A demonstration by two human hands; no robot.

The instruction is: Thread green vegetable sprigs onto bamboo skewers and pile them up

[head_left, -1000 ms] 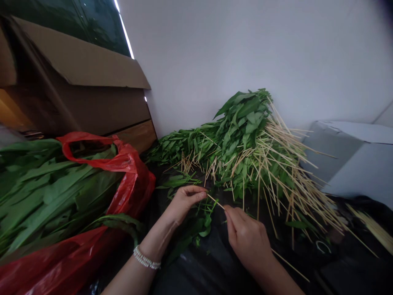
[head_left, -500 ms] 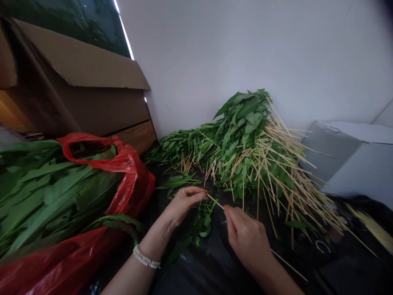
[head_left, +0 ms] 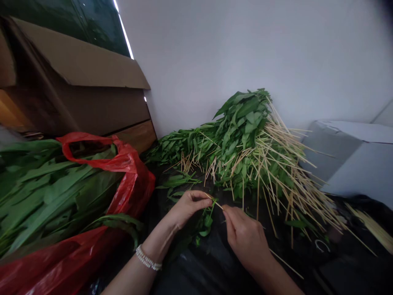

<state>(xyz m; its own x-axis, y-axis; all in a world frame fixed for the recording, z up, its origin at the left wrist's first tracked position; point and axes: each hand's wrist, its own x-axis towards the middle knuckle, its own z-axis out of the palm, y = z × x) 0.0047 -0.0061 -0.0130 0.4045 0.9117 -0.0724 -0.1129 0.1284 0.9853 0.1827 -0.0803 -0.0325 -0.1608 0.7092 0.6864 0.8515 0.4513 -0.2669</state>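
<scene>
Between my two hands runs a thin wooden skewer [head_left: 219, 205], slanting down to the right. My left hand [head_left: 194, 205] pinches its upper end, where a little green stem or leaf shows at the fingertips. The fingers of my right hand [head_left: 244, 233] are closed round the lower end. Just below the skewer, loose green leaves [head_left: 206, 224] lie on the black plastic sheet [head_left: 196, 268]. Behind my hands rises a big heap of leafy greens [head_left: 245, 114], with many bare skewers [head_left: 285, 164] sticking out of it toward the right.
On the left stands a red plastic bag [head_left: 132, 176] full of long green leaves [head_left: 61, 196]. Behind it is an open cardboard box [head_left: 92, 102]. A white box [head_left: 353, 155] sits at the right, near a bundle of skewers [head_left: 371, 225]. A pale wall closes off the back.
My left hand has slid a little down and right along the skewer, closer to my right hand. Less bare stick shows between them. My right hand has barely moved.
</scene>
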